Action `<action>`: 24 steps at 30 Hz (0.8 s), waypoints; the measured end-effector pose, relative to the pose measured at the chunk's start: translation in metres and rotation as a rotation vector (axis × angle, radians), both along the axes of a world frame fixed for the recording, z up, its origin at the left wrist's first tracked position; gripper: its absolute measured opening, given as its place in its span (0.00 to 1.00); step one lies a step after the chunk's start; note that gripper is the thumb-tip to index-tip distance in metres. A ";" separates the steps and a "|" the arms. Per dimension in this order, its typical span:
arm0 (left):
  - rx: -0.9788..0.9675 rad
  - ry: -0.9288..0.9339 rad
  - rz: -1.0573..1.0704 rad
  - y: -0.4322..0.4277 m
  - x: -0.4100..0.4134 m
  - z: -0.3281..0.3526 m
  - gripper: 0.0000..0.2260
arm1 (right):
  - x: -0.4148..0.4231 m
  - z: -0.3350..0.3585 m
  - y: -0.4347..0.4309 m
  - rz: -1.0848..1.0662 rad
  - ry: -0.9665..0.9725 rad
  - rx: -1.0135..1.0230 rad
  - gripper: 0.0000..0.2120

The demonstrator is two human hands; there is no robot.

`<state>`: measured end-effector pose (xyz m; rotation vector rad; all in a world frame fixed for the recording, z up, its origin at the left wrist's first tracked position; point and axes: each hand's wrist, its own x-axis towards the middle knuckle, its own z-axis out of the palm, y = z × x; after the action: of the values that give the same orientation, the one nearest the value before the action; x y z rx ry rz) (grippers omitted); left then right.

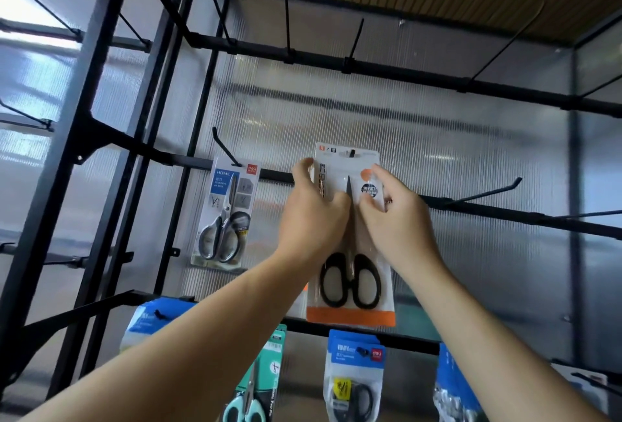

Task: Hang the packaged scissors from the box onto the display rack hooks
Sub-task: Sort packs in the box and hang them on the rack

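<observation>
The packaged scissors [350, 315] hang upright directly ahead, long axis vertical, blades up, hang slot threaded on the hook [352, 153]. The left hand [313, 216] grips the pack's left edge, the right hand [395, 219] its right edge, both equally near. Clear blister, black handles, orange base band

The pack [370, 246] is a white card with an orange bottom strip, holding black-handled scissors [350, 282] with blades up. It hangs upright, its top slot over the middle hook [352, 153]. The left hand [313, 219] grips its left edge and the right hand [397, 219] its right. Just to the left, a grey-handled pack [223, 212] hangs tilted on the left hook [235, 163]. Below hang a teal-handled pack [252, 388] and a blue-topped pack [355, 384].
</observation>
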<state>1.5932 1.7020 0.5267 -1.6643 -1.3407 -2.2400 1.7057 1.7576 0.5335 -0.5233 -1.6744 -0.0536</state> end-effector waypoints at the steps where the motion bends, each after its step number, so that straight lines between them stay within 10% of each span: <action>1: -0.004 0.037 0.010 0.000 0.000 -0.001 0.28 | 0.002 -0.003 0.001 -0.009 -0.006 -0.011 0.24; 24: -0.347 0.508 0.295 0.031 -0.016 0.009 0.29 | -0.011 -0.013 0.036 -0.201 -0.169 -0.037 0.21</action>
<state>1.5777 1.7333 0.5354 -1.8113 -1.7395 -1.3583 1.6947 1.7937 0.5205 -0.7312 -1.7843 -0.2189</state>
